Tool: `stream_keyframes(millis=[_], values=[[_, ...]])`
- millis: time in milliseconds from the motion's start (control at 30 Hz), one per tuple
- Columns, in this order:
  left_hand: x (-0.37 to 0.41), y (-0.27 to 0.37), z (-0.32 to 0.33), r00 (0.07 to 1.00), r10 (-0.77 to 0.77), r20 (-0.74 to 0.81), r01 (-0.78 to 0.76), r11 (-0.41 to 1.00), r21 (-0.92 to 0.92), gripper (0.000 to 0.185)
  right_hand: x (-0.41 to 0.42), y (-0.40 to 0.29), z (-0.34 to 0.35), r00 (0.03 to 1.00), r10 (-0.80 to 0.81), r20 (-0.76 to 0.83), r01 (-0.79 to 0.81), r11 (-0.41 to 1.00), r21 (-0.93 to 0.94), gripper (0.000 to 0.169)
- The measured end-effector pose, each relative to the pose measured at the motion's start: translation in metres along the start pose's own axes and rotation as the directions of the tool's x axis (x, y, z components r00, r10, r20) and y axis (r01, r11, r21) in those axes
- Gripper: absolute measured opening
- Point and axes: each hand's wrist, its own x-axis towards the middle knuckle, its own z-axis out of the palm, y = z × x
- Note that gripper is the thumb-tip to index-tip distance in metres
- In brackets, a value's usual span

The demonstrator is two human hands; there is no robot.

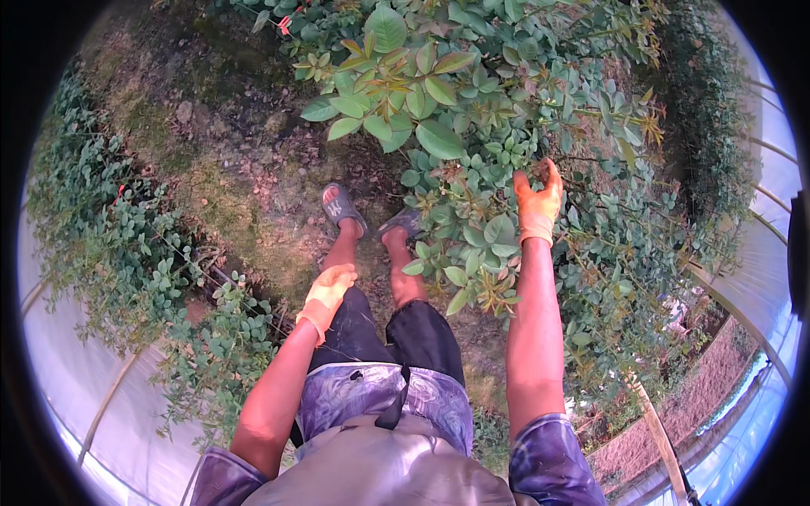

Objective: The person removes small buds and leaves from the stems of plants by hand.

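My right hand, in an orange work glove, reaches into the leafy rose bush on the right. Its thumb and fingers are spread around a gap beside the foliage, and I cannot tell whether the fingertips touch a stem. My left hand, in a paler orange glove, hangs in front of my left thigh with its fingers curled together. Whether something small is pinched in them cannot be made out. Broad green leaves and reddish young shoots stand up from the bush ahead of my feet.
Another row of rose bushes runs along the left. Between the rows lies a dirt path with moss and dry leaves, where my sandalled feet stand. Plastic greenhouse sheeting on poles curves round both sides. A wooden post rises at the lower right.
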Motion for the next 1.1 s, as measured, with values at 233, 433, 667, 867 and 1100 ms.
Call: stream_keyframes(millis=[233,433,667,867,1100], values=[[0.003,0.012,-0.037,0.997,-0.073,0.015,0.071,0.993,0.099,0.036,0.031,0.049,0.033,0.981,0.153,0.121,-0.175,0.964,0.202,0.024],[0.012,-0.016,-0.073,0.978,-0.195,-0.078,0.2,0.977,0.069,0.036,0.024,0.063,0.042,0.55,0.528,0.647,-0.753,-0.023,0.658,0.021],[0.026,0.051,-0.02,0.952,-0.286,-0.105,0.305,0.899,0.315,0.041,0.017,0.068,0.028,0.832,0.554,-0.044,-0.489,0.768,0.414,0.019],[0.091,0.038,0.025,0.997,0.073,0.034,-0.073,0.997,0.003,0.035,-0.009,0.033,-0.015,0.898,0.433,0.084,-0.409,0.745,0.527,0.019],[0.09,0.121,0.059,0.997,-0.07,0.022,0.069,0.997,0.047,0.04,-0.061,0.06,-0.068,0.968,0.048,0.245,-0.141,0.915,0.377,0.054]])
